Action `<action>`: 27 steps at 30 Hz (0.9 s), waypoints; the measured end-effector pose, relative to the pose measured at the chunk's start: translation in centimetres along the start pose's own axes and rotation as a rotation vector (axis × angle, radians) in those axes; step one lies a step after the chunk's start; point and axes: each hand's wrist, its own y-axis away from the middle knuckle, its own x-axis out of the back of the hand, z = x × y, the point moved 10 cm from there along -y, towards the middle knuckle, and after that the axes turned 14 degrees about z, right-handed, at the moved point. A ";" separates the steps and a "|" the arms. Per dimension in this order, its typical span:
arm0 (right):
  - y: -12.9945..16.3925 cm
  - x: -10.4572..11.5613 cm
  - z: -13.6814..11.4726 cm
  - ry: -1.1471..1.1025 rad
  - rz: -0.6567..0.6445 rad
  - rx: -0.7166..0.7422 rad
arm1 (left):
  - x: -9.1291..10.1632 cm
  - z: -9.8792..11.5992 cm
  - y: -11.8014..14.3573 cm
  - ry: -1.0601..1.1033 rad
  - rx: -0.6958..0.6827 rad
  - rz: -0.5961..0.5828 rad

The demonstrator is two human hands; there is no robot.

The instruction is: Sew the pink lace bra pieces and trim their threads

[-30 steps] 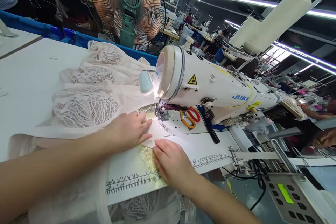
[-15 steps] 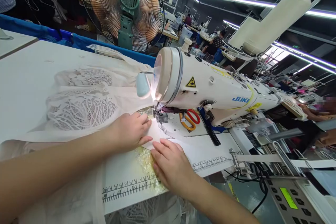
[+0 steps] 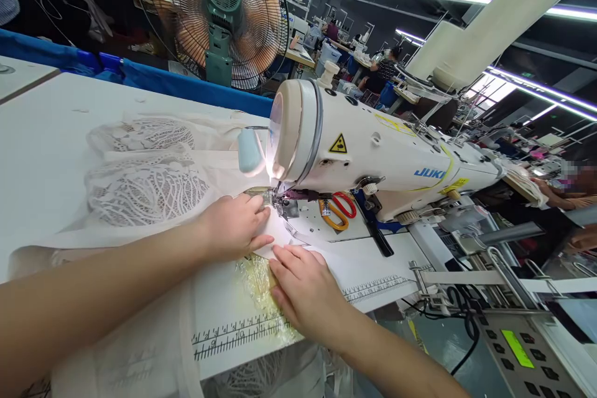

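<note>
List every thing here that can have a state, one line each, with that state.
left hand: flat, pressing the lace garment by the presser foot.
right hand: flat on the fabric at the table edge.
lace garment: spread out, edge under the presser foot.
sewing machine lamp: lit.
fan: blades blurred, seemingly spinning.
scissors: closed, lying on the machine bed.
control panel display: lit green.

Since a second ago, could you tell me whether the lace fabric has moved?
Yes. The lace fabric has slid away from the fan, toward the sewing machine's needle side; its far edge now lies flatter, nearer the left hand.
</note>
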 end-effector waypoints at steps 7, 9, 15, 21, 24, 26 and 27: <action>0.1 0.1 0.0 0.002 0.017 0.002 | -0.1 -0.3 0.2 0.062 -0.009 0.055; 0.2 0.0 0.0 0.003 0.013 -0.002 | -0.1 0.0 0.2 0.047 -0.017 0.038; 0.5 -0.1 -0.3 -0.017 -0.010 0.000 | 0.2 0.4 -0.1 -0.005 0.032 0.007; 0.6 -0.3 -0.3 -0.020 -0.021 -0.009 | 0.0 0.2 -0.3 0.024 0.066 -0.006; 0.6 -0.3 -0.2 -0.019 -0.018 -0.013 | -0.2 0.0 -0.3 0.014 0.062 -0.028; 0.4 -0.2 -0.2 -0.021 -0.009 -0.016 | -0.4 -0.3 -0.5 0.005 0.062 -0.039; 0.3 -0.3 -0.1 -0.021 -0.005 -0.018 | -0.4 -0.5 -0.6 0.002 0.061 -0.041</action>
